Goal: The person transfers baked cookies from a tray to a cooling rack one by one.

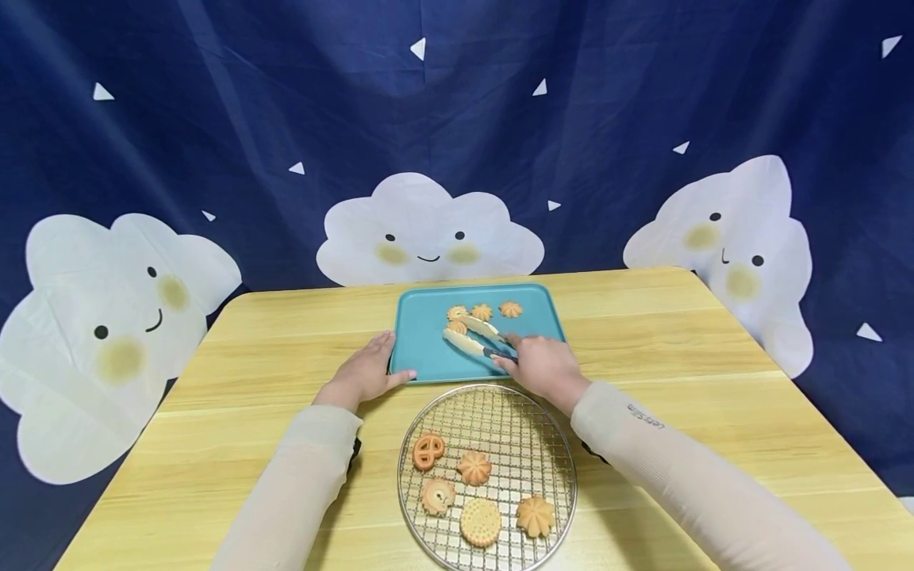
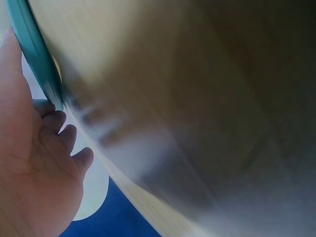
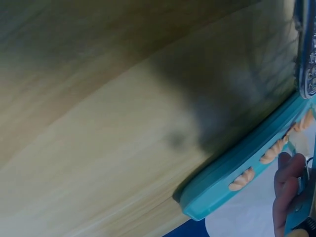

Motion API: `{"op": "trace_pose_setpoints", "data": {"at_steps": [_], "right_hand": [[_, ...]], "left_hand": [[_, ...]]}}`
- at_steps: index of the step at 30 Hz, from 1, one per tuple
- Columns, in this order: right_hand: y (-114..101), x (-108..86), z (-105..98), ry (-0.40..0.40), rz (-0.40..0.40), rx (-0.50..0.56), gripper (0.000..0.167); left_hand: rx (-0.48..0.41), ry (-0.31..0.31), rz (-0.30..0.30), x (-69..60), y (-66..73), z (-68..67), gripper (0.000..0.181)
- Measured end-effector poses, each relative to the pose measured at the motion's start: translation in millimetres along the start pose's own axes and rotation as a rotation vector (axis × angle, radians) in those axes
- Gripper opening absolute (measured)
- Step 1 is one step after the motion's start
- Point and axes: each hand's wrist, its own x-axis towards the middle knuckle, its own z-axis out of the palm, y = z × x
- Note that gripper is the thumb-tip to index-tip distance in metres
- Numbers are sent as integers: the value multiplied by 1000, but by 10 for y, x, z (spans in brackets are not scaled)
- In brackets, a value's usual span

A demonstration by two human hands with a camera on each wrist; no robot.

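Teal tray [image 1: 423, 349] cld skid if L grip [image 1: 366, 367], loose at its edge, slips; R grip [image 1: 546, 365], holding tongs [image 1: 467, 343], may crush cookies [image 1: 510, 309] if oversqueezed.

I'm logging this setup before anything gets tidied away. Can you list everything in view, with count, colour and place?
Table: one, light wood, beneath everything
Tray: one, teal, far part of table
Tray cookies: four visible, golden-brown, on tray
Tongs: one pair, cream tips, dark handles, over tray
Wire rack: one, silvery, nearer than tray
Rack cookies: five, pale to reddish-brown, on rack
Backdrop: one, navy, behind table
Clouds: three, white, on backdrop
Triangles: several, white, on backdrop
Sleeves: two, pale cream, on forearms
Left hand: one, bare, at tray's left edge
Right hand: one, bare, gripping tongs
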Motion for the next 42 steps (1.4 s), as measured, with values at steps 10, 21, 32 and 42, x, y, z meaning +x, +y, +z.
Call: {"op": "trace_pose_setpoints", "data": {"at_steps": [10, 21, 32, 42], "right_hand": [[155, -91, 16, 74, -47, 14, 65], [403, -267, 35, 138, -118, 27, 63], [606, -431, 61, 212, -250, 53, 63], [851, -564, 13, 275, -419, 47, 57]], "left_hand": [[-5, 0, -8, 4, -10, 22, 92], [1, -3, -13, 5, -7, 16, 92], [2, 8, 0, 27, -34, 38, 93], [-8, 7, 1, 11, -13, 22, 93]]}}
